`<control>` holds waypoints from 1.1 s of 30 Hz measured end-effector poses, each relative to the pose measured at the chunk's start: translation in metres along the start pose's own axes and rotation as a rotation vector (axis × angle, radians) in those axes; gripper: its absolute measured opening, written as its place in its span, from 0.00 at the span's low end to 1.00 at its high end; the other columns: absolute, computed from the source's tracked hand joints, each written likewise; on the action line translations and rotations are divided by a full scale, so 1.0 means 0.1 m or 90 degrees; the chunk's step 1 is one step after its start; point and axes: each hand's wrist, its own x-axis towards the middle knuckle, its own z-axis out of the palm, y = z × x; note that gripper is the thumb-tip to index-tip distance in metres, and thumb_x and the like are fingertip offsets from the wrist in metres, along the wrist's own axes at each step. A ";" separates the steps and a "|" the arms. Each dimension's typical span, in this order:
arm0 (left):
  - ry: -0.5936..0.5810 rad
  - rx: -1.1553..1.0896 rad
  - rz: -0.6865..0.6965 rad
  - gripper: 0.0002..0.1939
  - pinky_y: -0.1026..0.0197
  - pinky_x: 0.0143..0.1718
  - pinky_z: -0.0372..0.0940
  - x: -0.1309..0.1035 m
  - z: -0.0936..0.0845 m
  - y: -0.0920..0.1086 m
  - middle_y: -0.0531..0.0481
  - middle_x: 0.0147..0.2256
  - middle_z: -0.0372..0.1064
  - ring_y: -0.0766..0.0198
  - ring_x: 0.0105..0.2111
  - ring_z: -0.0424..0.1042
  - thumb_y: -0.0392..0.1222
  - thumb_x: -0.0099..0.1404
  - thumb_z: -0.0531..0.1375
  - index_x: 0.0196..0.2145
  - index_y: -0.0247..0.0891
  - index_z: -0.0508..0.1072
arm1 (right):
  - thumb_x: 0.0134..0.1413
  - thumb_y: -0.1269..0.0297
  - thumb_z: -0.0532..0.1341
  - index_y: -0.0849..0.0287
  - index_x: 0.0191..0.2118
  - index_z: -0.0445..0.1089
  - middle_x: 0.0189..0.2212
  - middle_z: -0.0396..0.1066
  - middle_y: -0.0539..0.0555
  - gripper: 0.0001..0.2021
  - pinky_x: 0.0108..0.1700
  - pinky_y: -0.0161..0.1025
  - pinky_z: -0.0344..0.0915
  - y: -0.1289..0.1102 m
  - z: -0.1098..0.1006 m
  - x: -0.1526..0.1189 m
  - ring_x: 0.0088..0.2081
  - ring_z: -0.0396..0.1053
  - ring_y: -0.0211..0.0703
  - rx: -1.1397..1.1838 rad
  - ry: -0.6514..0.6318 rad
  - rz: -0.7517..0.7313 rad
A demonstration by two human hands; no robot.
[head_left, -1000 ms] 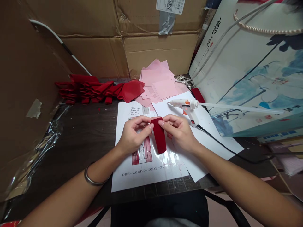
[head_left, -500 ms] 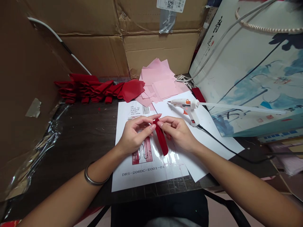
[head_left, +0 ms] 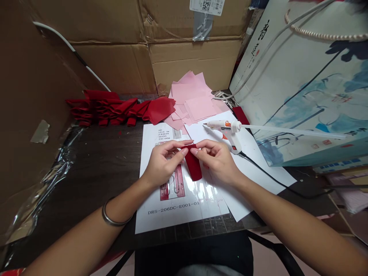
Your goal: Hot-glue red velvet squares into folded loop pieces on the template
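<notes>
Between my two hands hangs a small dark red piece of velvety fabric (head_left: 194,168), its upper edge pinched at both corners and its lower end tapering down over the papers. My left hand (head_left: 165,159) is closed on the left corner with thumb and forefinger. At the right corner, my right hand (head_left: 215,156) grips in the same way, its other fingers curled. Under them lies a white printed sheet (head_left: 184,220) with a red-toned picture, in a clear glossy cover. A white glue gun (head_left: 230,132) with orange parts rests just beyond my right hand on a plain white sheet (head_left: 258,168).
Folded red fabric pieces (head_left: 115,109) are heaped at the back left. Pink paper squares (head_left: 195,97) lie piled beside them, near metal clips (head_left: 225,97). Cardboard (head_left: 195,65) walls the back, and a painted white box (head_left: 301,88) the right. A black cord (head_left: 270,174) crosses the right side.
The red fabric has been spread wider between my fingers: it was a narrow, slanting strip and now shows a broader flat face. My hands have barely moved; the glue gun stays put.
</notes>
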 end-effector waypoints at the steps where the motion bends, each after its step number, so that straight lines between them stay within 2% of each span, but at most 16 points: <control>1: 0.009 0.006 -0.013 0.07 0.63 0.33 0.72 0.01 0.01 0.00 0.43 0.41 0.77 0.63 0.33 0.75 0.41 0.62 0.63 0.36 0.36 0.77 | 0.55 0.58 0.64 0.59 0.32 0.72 0.15 0.55 0.43 0.09 0.24 0.37 0.47 0.00 0.00 0.00 0.20 0.50 0.32 -0.002 -0.003 0.003; 3: 0.027 0.009 -0.036 0.07 0.65 0.27 0.69 0.02 0.02 0.01 0.47 0.32 0.76 0.67 0.26 0.72 0.41 0.61 0.64 0.35 0.35 0.77 | 0.56 0.58 0.64 0.59 0.33 0.73 0.15 0.56 0.44 0.09 0.23 0.37 0.47 0.01 -0.01 0.01 0.19 0.50 0.32 -0.007 -0.004 0.010; 6: 0.049 0.013 -0.049 0.07 0.67 0.25 0.68 0.03 0.03 0.01 0.51 0.25 0.72 0.69 0.23 0.70 0.42 0.60 0.65 0.32 0.35 0.76 | 0.56 0.57 0.64 0.60 0.32 0.73 0.16 0.58 0.45 0.10 0.22 0.37 0.46 0.02 -0.01 0.01 0.19 0.50 0.32 -0.014 0.001 0.014; 10: 0.022 0.014 -0.041 0.08 0.66 0.25 0.67 0.03 0.03 -0.01 0.51 0.25 0.71 0.68 0.23 0.69 0.44 0.62 0.64 0.33 0.35 0.76 | 0.56 0.57 0.64 0.60 0.31 0.72 0.16 0.59 0.45 0.11 0.23 0.37 0.47 0.03 -0.01 0.01 0.20 0.52 0.32 -0.008 0.017 0.006; 15: -0.041 0.068 -0.016 0.12 0.65 0.26 0.64 0.02 0.01 -0.05 0.52 0.23 0.67 0.68 0.24 0.66 0.45 0.65 0.61 0.27 0.35 0.73 | 0.56 0.58 0.64 0.60 0.32 0.72 0.14 0.53 0.42 0.10 0.22 0.37 0.47 0.02 -0.01 0.02 0.19 0.49 0.31 -0.011 0.017 0.015; 18: -0.014 0.072 -0.013 0.10 0.64 0.26 0.65 0.03 0.01 -0.07 0.49 0.28 0.71 0.67 0.25 0.68 0.45 0.65 0.62 0.31 0.36 0.75 | 0.56 0.60 0.63 0.60 0.35 0.72 0.13 0.54 0.42 0.08 0.22 0.36 0.49 0.01 0.00 0.01 0.18 0.51 0.31 -0.019 0.016 0.024; 21: 0.051 0.116 0.039 0.07 0.65 0.26 0.65 0.04 0.01 -0.06 0.44 0.40 0.73 0.66 0.29 0.70 0.43 0.62 0.64 0.33 0.37 0.77 | 0.57 0.61 0.63 0.59 0.38 0.72 0.17 0.67 0.45 0.07 0.23 0.36 0.56 0.00 0.02 0.00 0.19 0.61 0.34 -0.013 0.031 0.000; 23: 0.100 0.145 0.084 0.04 0.66 0.26 0.64 0.03 0.02 -0.03 0.46 0.37 0.72 0.68 0.28 0.68 0.41 0.60 0.66 0.34 0.38 0.79 | 0.56 0.62 0.63 0.59 0.39 0.73 0.25 0.75 0.51 0.07 0.25 0.37 0.61 -0.01 0.03 -0.01 0.25 0.69 0.37 -0.019 0.035 -0.025; 26: 0.106 0.106 0.100 0.04 0.67 0.24 0.63 0.02 0.03 -0.01 0.52 0.26 0.70 0.70 0.23 0.65 0.38 0.59 0.66 0.35 0.39 0.79 | 0.54 0.62 0.64 0.58 0.38 0.76 0.35 0.78 0.55 0.07 0.30 0.39 0.67 -0.01 0.04 -0.02 0.32 0.73 0.41 -0.051 0.041 -0.064; 29: 0.075 0.032 0.073 0.03 0.66 0.26 0.68 0.00 0.05 0.01 0.52 0.26 0.74 0.69 0.24 0.71 0.36 0.59 0.66 0.33 0.38 0.78 | 0.54 0.63 0.65 0.58 0.37 0.77 0.34 0.78 0.55 0.07 0.36 0.43 0.69 -0.01 0.03 -0.02 0.33 0.74 0.42 -0.063 0.040 -0.080; 33: 0.090 0.003 0.062 0.04 0.67 0.26 0.70 -0.01 0.06 0.03 0.51 0.31 0.78 0.69 0.24 0.73 0.34 0.58 0.66 0.32 0.38 0.79 | 0.54 0.63 0.65 0.58 0.38 0.77 0.34 0.78 0.55 0.07 0.34 0.42 0.70 -0.02 0.02 -0.02 0.33 0.74 0.42 -0.047 0.037 -0.093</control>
